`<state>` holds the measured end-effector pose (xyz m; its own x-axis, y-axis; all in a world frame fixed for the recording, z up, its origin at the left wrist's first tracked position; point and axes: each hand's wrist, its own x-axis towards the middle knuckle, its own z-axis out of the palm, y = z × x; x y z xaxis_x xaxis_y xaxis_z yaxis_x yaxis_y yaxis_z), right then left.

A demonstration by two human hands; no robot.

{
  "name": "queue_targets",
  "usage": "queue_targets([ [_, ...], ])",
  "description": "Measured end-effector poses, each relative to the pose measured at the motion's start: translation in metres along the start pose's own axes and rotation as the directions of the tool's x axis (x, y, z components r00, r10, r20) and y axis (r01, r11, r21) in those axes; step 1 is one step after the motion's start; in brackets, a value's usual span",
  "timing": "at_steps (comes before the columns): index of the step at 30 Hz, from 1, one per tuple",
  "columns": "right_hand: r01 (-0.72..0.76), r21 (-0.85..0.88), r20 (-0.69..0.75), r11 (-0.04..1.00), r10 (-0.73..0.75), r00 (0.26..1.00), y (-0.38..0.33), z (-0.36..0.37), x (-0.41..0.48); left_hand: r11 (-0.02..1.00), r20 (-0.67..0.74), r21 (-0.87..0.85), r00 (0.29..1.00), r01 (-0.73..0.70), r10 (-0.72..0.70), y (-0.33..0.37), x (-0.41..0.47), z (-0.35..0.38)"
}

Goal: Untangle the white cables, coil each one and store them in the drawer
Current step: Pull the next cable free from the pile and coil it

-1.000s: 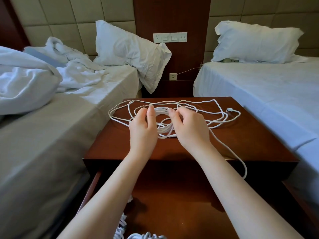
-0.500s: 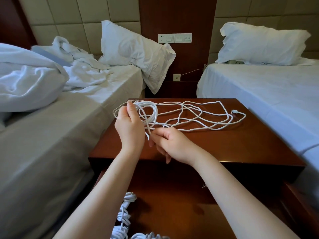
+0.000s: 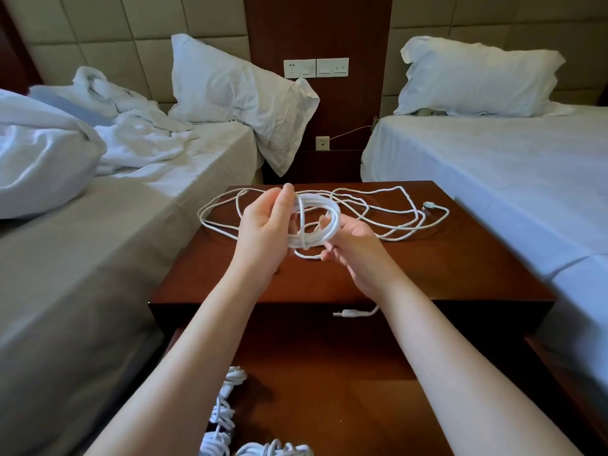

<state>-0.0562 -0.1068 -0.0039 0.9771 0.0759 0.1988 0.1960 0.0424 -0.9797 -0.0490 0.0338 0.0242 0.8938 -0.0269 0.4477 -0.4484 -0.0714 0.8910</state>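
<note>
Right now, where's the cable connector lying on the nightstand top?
Head view: the connector lies far right and rear on the nightstand, beside the right bed, well right of the coil in the left hand.

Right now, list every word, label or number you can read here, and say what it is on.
Nothing here can be read.
Dark marks on the white cloth: too small to read.
Symbols on the wall switches: blurred, not readable.

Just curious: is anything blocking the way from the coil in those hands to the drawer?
Nothing visible does. The drawer stands open right below the coil, with other bundled cables only at its near left. The coil's loose tail lies spread on the nightstand.
</note>
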Motion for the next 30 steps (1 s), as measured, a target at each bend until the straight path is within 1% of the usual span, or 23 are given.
queue_targets([
  [3,0.026,0.080,-0.028,0.996,-0.024,0.999,-0.005,-0.010,-0.001,0.998,0.156,0.053,0.987,-0.038,0.029,0.006,-0.006,0.007],
  [6,0.029,0.054,-0.020,0.998,-0.027,0.999,-0.010,-0.015,-0.002,0.987,0.271,0.142,0.962,-0.079,0.038,0.010,-0.011,0.008],
  [10,0.030,0.056,-0.073,0.998,-0.026,0.997,-0.014,-0.020,-0.001,0.979,0.397,0.186,0.918,-0.081,0.001,0.012,-0.014,0.007],
  [12,0.051,0.063,-0.103,0.997,-0.045,0.994,-0.016,-0.021,-0.001,0.973,0.469,0.218,0.883,-0.074,-0.037,0.012,-0.016,0.007],
  [14,0.079,0.015,-0.149,0.997,-0.076,0.986,-0.018,-0.024,0.000,0.969,0.535,0.235,0.843,-0.072,-0.066,0.011,-0.017,0.008],
  [17,0.105,-0.050,-0.221,0.993,-0.113,0.969,-0.021,-0.028,-0.001,0.948,0.604,0.296,0.792,-0.120,-0.088,0.010,-0.017,0.010],
  [19,0.119,-0.079,-0.244,0.990,-0.135,0.960,-0.022,-0.027,-0.002,0.923,0.615,0.346,0.784,-0.167,-0.088,0.008,-0.016,0.010],
  [20,0.129,-0.098,-0.256,0.987,-0.151,0.955,-0.023,-0.026,-0.003,0.911,0.603,0.370,0.793,-0.184,-0.085,0.007,-0.015,0.010],
  [22,0.151,-0.130,-0.271,0.980,-0.182,0.945,-0.026,-0.024,-0.003,0.892,0.524,0.418,0.848,-0.175,-0.079,0.002,-0.013,0.010],
  [24,0.178,-0.170,-0.256,0.969,-0.218,0.942,-0.031,-0.022,-0.003,0.881,0.372,0.457,0.926,-0.126,-0.061,-0.006,-0.009,0.011],
  [25,0.185,-0.200,-0.235,0.962,-0.231,0.944,-0.034,-0.021,-0.004,0.888,0.284,0.456,0.956,-0.068,-0.072,-0.009,-0.007,0.011],
  [26,0.189,-0.229,-0.205,0.955,-0.237,0.950,-0.036,-0.019,-0.004,0.898,0.203,0.440,0.974,-0.002,-0.098,-0.013,-0.004,0.011],
  [28,0.194,-0.303,-0.112,0.933,-0.237,0.965,-0.039,-0.013,-0.005,0.927,0.069,0.360,0.987,0.108,-0.142,-0.018,0.000,0.007],
  [30,0.205,-0.378,-0.003,0.903,-0.222,0.975,-0.038,-0.001,-0.006,0.940,-0.030,0.302,0.988,0.156,-0.154,-0.022,0.005,0.001],
])
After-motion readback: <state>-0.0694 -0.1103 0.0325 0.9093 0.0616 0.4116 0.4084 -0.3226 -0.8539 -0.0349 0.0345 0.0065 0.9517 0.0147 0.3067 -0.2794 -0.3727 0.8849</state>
